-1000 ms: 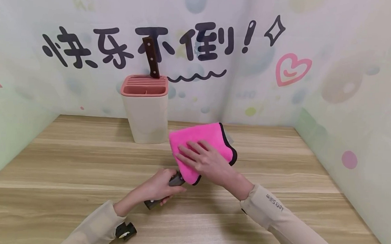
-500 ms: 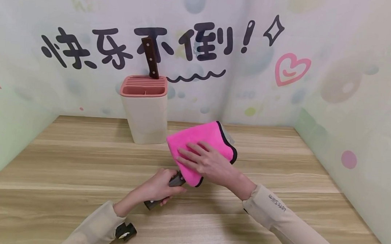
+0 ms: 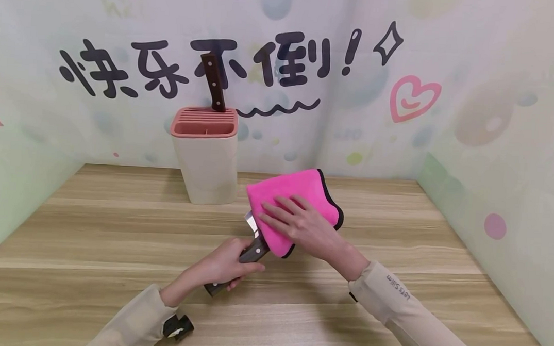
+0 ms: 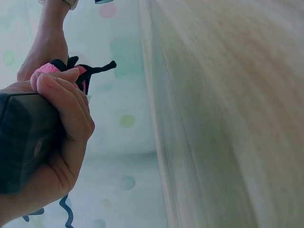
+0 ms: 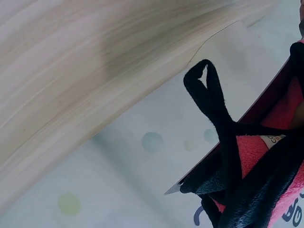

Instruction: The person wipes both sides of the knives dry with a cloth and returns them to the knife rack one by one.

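In the head view my left hand grips the dark riveted handle of a knife, its fingers wrapped round it. A strip of bare blade shows between handle and cloth. My right hand holds a folded pink cloth with black edging over the rest of the blade. Its fingers lie across the top; the thumb is hidden. From the right wrist, the cloth hangs in folds about the blade, whose tip pokes out. The left wrist view shows the handle's butt close up.
A white knife block with a pink slotted top stands at the back of the wooden table. One brown-handled knife stands in it. Printed walls enclose the back and sides.
The right hand and cloth have slid right and slightly up along the blade, baring a strip of blade near the handle. The blade tip, visible half a second ago, is covered. The left hand stays put.
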`<state>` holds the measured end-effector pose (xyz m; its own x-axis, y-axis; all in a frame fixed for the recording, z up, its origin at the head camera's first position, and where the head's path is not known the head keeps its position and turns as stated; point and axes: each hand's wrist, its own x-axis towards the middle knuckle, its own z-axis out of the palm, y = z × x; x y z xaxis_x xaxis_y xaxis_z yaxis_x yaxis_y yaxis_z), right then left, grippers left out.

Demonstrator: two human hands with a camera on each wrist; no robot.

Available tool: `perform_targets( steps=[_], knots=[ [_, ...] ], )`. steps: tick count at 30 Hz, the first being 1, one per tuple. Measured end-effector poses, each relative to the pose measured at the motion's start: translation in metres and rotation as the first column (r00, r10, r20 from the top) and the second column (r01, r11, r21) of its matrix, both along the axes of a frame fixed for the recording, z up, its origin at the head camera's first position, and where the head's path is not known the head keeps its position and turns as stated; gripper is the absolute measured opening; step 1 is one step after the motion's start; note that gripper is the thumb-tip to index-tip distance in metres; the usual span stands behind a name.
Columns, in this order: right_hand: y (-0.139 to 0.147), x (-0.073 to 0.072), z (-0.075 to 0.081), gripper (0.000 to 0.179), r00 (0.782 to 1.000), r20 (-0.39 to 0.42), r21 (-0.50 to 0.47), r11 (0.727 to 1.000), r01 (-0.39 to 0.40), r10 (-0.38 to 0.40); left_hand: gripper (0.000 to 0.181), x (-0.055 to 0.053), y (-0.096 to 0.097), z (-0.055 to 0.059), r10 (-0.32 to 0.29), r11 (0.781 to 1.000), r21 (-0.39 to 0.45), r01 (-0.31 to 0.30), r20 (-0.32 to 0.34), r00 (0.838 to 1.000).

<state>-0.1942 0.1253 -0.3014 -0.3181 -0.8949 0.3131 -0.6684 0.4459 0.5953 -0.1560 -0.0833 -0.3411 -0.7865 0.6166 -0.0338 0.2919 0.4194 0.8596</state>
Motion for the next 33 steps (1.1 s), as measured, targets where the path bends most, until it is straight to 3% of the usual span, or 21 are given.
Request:
perform_targets(
  steps=[15, 33],
  knots=[
    [0.019, -0.012, -0.001, 0.057, 0.992, 0.045, -0.099, 0.987, 0.124, -0.12, 0.02, 0.003, -0.001, 0.003, 0.026, 1.0, -0.015, -0.026, -0.015, 1.0],
    [0.034, -0.021, -0.004, 0.053, 0.971, 0.114, -0.223, 0.947, 0.233, -0.212, 0.02, 0.004, -0.004, 0.003, 0.046, 0.999, -0.011, -0.046, -0.021, 0.999]
  ],
)
